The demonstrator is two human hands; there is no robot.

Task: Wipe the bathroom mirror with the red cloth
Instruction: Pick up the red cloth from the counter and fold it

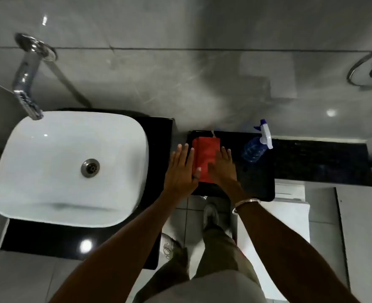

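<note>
A white basin (69,167) is sitting on a dark tabletop (320,160). Both arms are reaching forward. The left hand (181,169) is lying flat, fingers spread, touching the folded red cloth (206,158). The right hand (222,167) is pressing flat, open, on it. A blue spray bottle (256,145) is lying near.

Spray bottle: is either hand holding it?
No: the spray bottle lies untouched on the black tray, right of both hands at the red cloth.

Single head-worn wide-angle view, looking steeply down, close over bench (312,158), sink (38,171) at frame left
</note>
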